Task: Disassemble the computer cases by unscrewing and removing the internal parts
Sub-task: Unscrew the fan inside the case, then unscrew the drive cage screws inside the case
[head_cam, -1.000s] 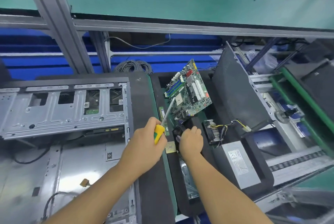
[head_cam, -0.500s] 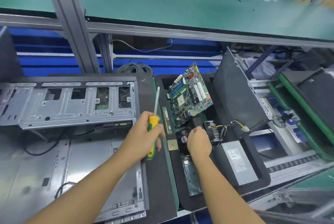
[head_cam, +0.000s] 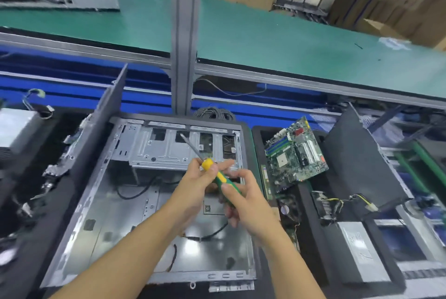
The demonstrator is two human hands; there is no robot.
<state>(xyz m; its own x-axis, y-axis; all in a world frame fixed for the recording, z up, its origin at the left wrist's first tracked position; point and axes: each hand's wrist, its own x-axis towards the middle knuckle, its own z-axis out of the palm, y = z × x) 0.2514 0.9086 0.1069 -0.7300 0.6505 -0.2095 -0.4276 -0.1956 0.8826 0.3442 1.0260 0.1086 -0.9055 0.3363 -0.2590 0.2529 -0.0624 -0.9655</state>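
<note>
An open grey computer case (head_cam: 115, 226) lies flat in front of me, with its drive cage (head_cam: 164, 146) at the far end and loose black cables inside. Above it, both hands hold a yellow-and-green screwdriver (head_cam: 218, 175) whose metal shaft points up and left toward the cage. My left hand (head_cam: 195, 185) pinches the yellow top of the handle. My right hand (head_cam: 243, 199) grips the green lower part of the handle.
A black tray (head_cam: 311, 207) on the right holds a green motherboard (head_cam: 295, 154), a fan, a wired part and a grey power supply (head_cam: 359, 250). A dark side panel (head_cam: 357, 161) leans beyond it. Another panel (head_cam: 106, 105) stands upright at the left. A green conveyor (head_cam: 289, 40) runs behind.
My view swung left from the tray to the open case. My right hand left the fan in the tray and joined the left on the screwdriver over the case.
</note>
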